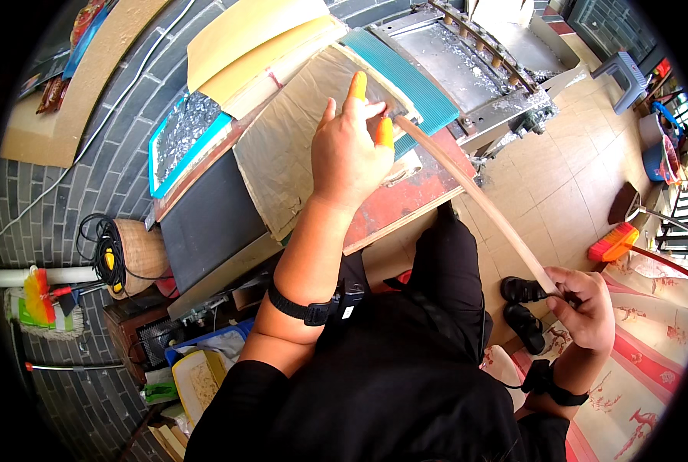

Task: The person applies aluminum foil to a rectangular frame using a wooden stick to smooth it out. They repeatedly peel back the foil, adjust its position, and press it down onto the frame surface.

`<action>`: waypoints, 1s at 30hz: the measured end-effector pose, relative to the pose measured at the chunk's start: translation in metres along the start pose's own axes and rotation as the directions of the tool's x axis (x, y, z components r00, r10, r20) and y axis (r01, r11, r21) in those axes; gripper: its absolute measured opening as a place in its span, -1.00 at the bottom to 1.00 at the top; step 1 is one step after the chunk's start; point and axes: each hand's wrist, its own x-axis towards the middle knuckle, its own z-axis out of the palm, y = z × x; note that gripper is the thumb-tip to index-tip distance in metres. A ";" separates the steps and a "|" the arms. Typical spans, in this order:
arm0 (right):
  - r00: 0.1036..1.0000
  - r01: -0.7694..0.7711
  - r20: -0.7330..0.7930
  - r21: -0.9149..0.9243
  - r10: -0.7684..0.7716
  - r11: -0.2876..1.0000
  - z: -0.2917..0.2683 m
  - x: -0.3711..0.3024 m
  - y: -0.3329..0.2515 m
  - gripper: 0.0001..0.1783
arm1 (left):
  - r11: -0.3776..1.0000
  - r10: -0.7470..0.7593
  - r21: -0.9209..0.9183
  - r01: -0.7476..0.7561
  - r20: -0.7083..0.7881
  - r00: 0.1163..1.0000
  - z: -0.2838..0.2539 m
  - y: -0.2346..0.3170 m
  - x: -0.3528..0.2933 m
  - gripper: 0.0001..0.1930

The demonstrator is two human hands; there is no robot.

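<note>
A long, thin, pale brown strip [478, 196] stretches in a slight curve from the table to my right side. At its far end my left hand [351, 150] is over the pad, with orange covers on the thumb and one finger. The thumb and forefinger pinch a small dark part at the strip's tip; the other fingers are raised. My right hand [586, 312], out beyond my knee, closes its fingers around the strip's near end. Beneath my left hand lies a flat pad covered in wrinkled grey-beige sheeting [278, 158].
The pad rests on a worn red board [374, 212]. Past it are a ribbed teal sheet [428, 100], a metal frame [467, 54], yellow paper [244, 46] and a blue-edged tray of crumpled foil [186, 138]. Black sandals [525, 327] and an orange broom [615, 241] are right.
</note>
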 end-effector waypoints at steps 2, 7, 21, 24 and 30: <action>1.000 0.018 0.001 -0.018 -0.018 1.000 0.000 0.002 0.001 -0.62 | 1.000 0.010 -0.001 -0.010 0.003 1.000 0.000 0.000 0.000 -0.37; 1.000 0.022 0.009 -0.018 -0.022 1.000 0.002 0.007 -0.003 -0.62 | 0.999 0.042 0.004 -0.042 -0.002 0.999 0.000 -0.003 -0.001 -0.37; 0.998 0.060 0.020 -0.029 -0.059 0.998 0.001 0.012 -0.006 -0.63 | 0.993 -0.097 0.060 0.106 -0.137 0.986 -0.003 -0.002 0.008 -0.42; 0.999 0.047 0.003 -0.040 -0.047 0.998 -0.001 0.009 -0.004 -0.63 | 0.985 -0.169 -0.056 0.160 -0.208 0.964 -0.016 -0.012 0.011 -0.43; 0.999 0.027 -0.026 0.028 -0.026 0.999 0.000 0.010 -0.001 -0.63 | 0.970 -0.226 -0.144 0.194 -0.252 0.941 -0.047 -0.015 0.019 -0.44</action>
